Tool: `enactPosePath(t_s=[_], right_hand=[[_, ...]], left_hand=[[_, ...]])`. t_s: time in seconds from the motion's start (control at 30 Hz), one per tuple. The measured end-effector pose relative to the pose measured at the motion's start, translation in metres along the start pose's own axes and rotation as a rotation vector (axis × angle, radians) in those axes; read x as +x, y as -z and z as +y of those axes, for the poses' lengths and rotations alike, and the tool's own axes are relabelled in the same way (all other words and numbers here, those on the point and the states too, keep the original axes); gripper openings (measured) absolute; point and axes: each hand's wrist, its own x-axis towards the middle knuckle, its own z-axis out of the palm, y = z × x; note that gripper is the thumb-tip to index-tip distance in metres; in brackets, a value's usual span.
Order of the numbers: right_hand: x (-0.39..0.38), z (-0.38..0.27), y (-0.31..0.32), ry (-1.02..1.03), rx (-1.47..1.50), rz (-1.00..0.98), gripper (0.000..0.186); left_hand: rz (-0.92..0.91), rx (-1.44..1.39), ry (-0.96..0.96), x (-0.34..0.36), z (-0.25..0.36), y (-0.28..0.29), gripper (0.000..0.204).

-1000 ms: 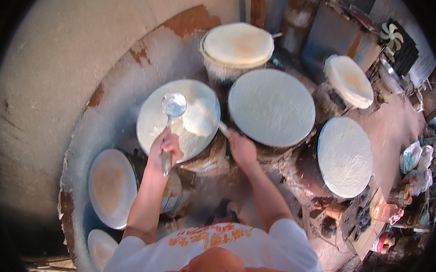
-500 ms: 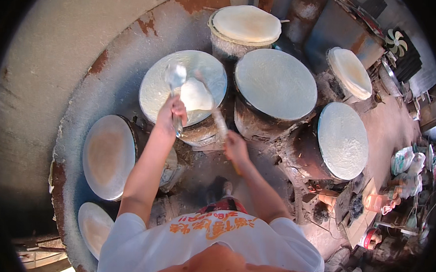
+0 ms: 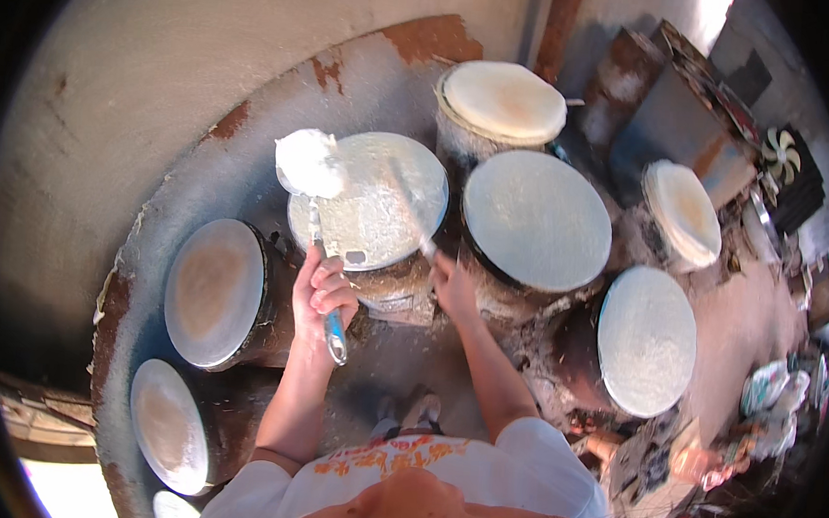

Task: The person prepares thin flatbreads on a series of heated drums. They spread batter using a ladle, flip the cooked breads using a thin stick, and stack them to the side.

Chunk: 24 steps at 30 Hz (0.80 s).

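My left hand [image 3: 323, 296] grips a metal ladle [image 3: 334, 337] with a blue patch on its handle. A wet white mass like batter or dough [image 3: 309, 162] covers the ladle's head, above the left rim of a round griddle [image 3: 404, 197]. A thin, uneven pale layer coats that griddle, with a small dark bare spot near its front edge. My right hand [image 3: 454, 285] is closed round the pale handle of a long, thin scraper-like tool [image 3: 426, 245]. Its far end reaches over the griddle and is smeared by motion, so its shape cannot be made out.
Another coated griddle [image 3: 536, 220] stands just right, and one more [image 3: 647, 342] at right front. Browned griddles [image 3: 214, 293] [image 3: 170, 424] line the left side. Stacks of thin round flatbreads [image 3: 502, 99] [image 3: 682, 214] rest at the back and right. A curved wall [image 3: 251, 166] encloses the left.
The white mass lay on the griddle and is now at the ladle's head, over the left rim. My left hand has tilted the ladle outward. The head view has shifted, so the griddles sit lower.
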Motion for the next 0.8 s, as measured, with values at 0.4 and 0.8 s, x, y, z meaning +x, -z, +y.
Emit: enactPosePath(t_s=[0.4,0.8], right_hand=[[-0.187,0.0,0.016,0.131,-0.066,0.1,0.04],[-0.204,0.002,0.012,0.185,-0.415,0.184,0.033]], left_hand=[[0.201,-0.193,0.175,-0.038,0.06,0.081,0.037],[0.091,-0.36,0.001,-0.044,0.048,0.1,0.032]])
